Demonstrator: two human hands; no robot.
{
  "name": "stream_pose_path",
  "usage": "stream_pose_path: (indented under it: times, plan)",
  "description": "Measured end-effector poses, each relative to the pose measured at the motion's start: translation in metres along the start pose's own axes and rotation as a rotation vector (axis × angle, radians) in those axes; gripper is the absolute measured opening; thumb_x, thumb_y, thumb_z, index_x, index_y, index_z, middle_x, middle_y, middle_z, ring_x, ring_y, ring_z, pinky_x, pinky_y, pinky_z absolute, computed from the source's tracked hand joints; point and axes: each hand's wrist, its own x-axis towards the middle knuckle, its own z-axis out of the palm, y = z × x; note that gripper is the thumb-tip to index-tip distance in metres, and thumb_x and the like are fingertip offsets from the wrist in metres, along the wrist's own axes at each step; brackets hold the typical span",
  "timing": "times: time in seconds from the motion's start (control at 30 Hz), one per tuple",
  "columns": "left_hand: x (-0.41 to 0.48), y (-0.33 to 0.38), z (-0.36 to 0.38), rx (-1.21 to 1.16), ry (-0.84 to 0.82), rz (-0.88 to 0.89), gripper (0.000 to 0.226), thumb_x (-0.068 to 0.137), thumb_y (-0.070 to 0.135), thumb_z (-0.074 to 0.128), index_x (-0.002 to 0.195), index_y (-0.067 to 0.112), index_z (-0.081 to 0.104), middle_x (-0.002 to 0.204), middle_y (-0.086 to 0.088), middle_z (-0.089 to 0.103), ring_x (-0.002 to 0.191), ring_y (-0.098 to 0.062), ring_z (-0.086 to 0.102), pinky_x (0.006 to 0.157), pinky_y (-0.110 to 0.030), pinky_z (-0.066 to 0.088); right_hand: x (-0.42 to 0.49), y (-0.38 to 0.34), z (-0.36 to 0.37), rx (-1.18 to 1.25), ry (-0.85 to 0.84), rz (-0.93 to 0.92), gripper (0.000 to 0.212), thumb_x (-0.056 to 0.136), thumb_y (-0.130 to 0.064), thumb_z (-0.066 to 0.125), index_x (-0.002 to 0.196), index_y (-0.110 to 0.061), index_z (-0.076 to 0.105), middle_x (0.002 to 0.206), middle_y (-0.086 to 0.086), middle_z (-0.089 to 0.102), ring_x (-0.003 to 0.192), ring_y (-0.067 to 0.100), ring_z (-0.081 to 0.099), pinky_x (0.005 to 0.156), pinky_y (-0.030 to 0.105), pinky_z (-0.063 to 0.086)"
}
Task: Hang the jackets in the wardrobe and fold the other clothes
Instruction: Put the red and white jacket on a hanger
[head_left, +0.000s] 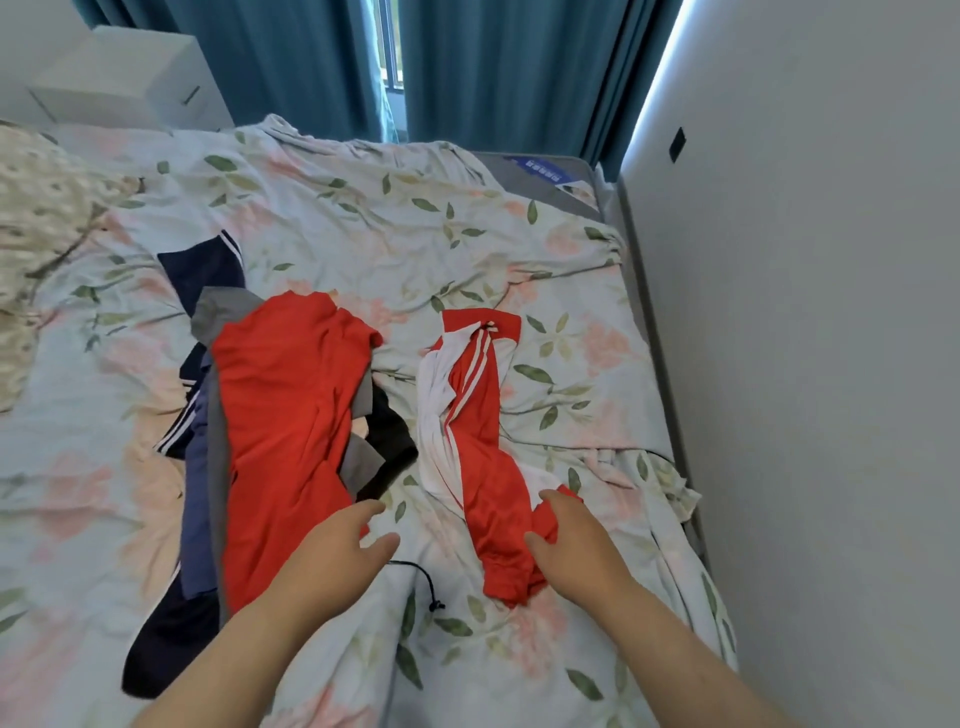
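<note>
- On the bed (363, 218), over a leaf-and-flower sheet, I count two lots of clothes: one heap to my left and one single piece to my right, apart from each other.
- Red pieces number two: a plain red shirt (280, 415) on top of the heap and a red-and-white garment (478, 415) lying alone.
- Under the red shirt, edges show of one grey garment (223, 312), one blue garment (200, 493), one black garment (389, 431) and one navy garment (202, 270) with white stripes.
- Three white stripes run along the red-and-white garment. Its long axis runs from me toward the curtains (493, 67), with the far end leaning slightly left.
- My right grip (576, 545) holds that garment's near end, red cloth bunched between thumb and curled fingers.
- My left grip (337, 551) holds nothing, fingers loose and spread at the near right edge of the red shirt.
- One black cord (423, 579) lies on the sheet between my two arms.
</note>
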Motion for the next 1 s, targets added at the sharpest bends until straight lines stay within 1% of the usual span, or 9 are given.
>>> stream_pose_path:
  times: [0.2, 0.37, 0.5, 0.57, 0.63, 0.73, 0.8, 0.9, 1.0]
  plan:
    - [0.06, -0.031, 0.054, -0.199, -0.095, -0.078, 0.054, 0.097, 0.036, 0.057, 0.146, 0.019, 0.042, 0.149, 0.004, 0.045, 0.134, -0.013, 0.045, 0.107, -0.028, 0.037, 0.076, 0.032, 0.056, 0.114, -0.06, 0.089, 0.068, 0.088, -0.04, 0.064, 0.148, -0.018, 0.039, 0.147, 0.002, 0.047, 0.132, 0.017, 0.046, 0.108, 0.03, 0.038]
    - [0.137, -0.057, 0.107, -0.366, -0.086, -0.053, 0.043, 0.098, 0.032, 0.056, 0.139, 0.022, 0.052, 0.137, 0.01, 0.054, 0.121, -0.004, 0.051, 0.102, -0.024, 0.039, 0.161, 0.051, 0.123, 0.225, 0.154, 0.03, 0.059, 0.087, -0.037, 0.07, 0.139, -0.02, 0.05, 0.144, 0.0, 0.05, 0.132, 0.014, 0.045, 0.103, 0.02, 0.031]
    - [0.184, -0.071, 0.144, -0.587, -0.044, -0.058, 0.022, 0.1, 0.029, 0.053, 0.118, 0.038, 0.06, 0.126, 0.017, 0.059, 0.114, -0.002, 0.056, 0.101, -0.026, 0.046, 0.211, 0.062, 0.164, 0.299, 0.257, 0.032, 0.087, 0.078, -0.044, 0.077, 0.149, -0.021, 0.033, 0.151, 0.001, 0.038, 0.138, 0.018, 0.037, 0.111, 0.029, 0.03]
    - [0.201, -0.078, 0.159, -0.649, -0.023, -0.06, 0.033, 0.098, 0.032, 0.056, 0.131, 0.037, 0.054, 0.132, 0.018, 0.053, 0.11, 0.001, 0.056, 0.101, -0.027, 0.045, 0.225, 0.068, 0.174, 0.238, 0.232, 0.046, 0.093, 0.075, -0.046, 0.077, 0.151, -0.024, 0.029, 0.149, -0.001, 0.043, 0.135, 0.02, 0.043, 0.107, 0.031, 0.035]
    - [0.217, -0.086, 0.166, -0.676, 0.013, -0.067, 0.054, 0.096, 0.034, 0.059, 0.146, 0.036, 0.038, 0.134, 0.019, 0.044, 0.107, 0.004, 0.053, 0.099, -0.028, 0.042, 0.236, 0.074, 0.176, 0.156, 0.174, 0.018, 0.072, 0.077, -0.041, 0.075, 0.141, -0.025, 0.047, 0.13, -0.005, 0.06, 0.12, 0.018, 0.057, 0.094, 0.027, 0.042]
    - [0.231, -0.094, 0.179, -0.716, 0.008, -0.068, 0.067, 0.092, 0.033, 0.067, 0.15, 0.03, 0.034, 0.139, 0.013, 0.051, 0.117, -0.006, 0.056, 0.106, -0.034, 0.045, 0.236, 0.083, 0.174, 0.238, 0.058, -0.047, 0.013, 0.075, -0.028, 0.076, 0.078, -0.016, 0.071, 0.069, -0.01, 0.067, 0.067, 0.006, 0.062, 0.065, 0.025, 0.042]
    - [0.237, -0.096, 0.186, -0.783, 0.013, -0.062, 0.061, 0.087, 0.036, 0.072, 0.141, 0.029, 0.045, 0.13, 0.009, 0.061, 0.113, -0.01, 0.063, 0.101, -0.037, 0.051, 0.223, 0.092, 0.174, 0.379, -0.08, 0.008, 0.02, 0.071, -0.022, 0.076, 0.06, -0.011, 0.064, 0.054, -0.008, 0.056, 0.051, 0.006, 0.05, 0.056, 0.027, 0.038]
    - [0.232, -0.093, 0.193, -0.883, 0.043, -0.083, 0.059, 0.071, 0.058, 0.078, 0.121, 0.035, 0.057, 0.114, 0.008, 0.07, 0.098, -0.01, 0.07, 0.083, -0.029, 0.058, 0.182, 0.106, 0.176, 0.382, -0.28, 0.093, 0.025, 0.063, -0.023, 0.075, 0.05, -0.019, 0.055, 0.051, -0.007, 0.046, 0.05, 0.008, 0.041, 0.05, 0.025, 0.031]
    - [0.222, -0.098, 0.204, -0.885, 0.079, -0.163, 0.057, 0.071, 0.054, 0.078, 0.12, 0.03, 0.062, 0.11, 0.007, 0.072, 0.101, -0.019, 0.07, 0.088, -0.038, 0.056, 0.139, 0.132, 0.189, 0.197, -0.599, 0.138, 0.021, 0.071, -0.025, 0.074, 0.057, -0.022, 0.058, 0.054, -0.012, 0.052, 0.055, 0.002, 0.044, 0.059, 0.022, 0.045]
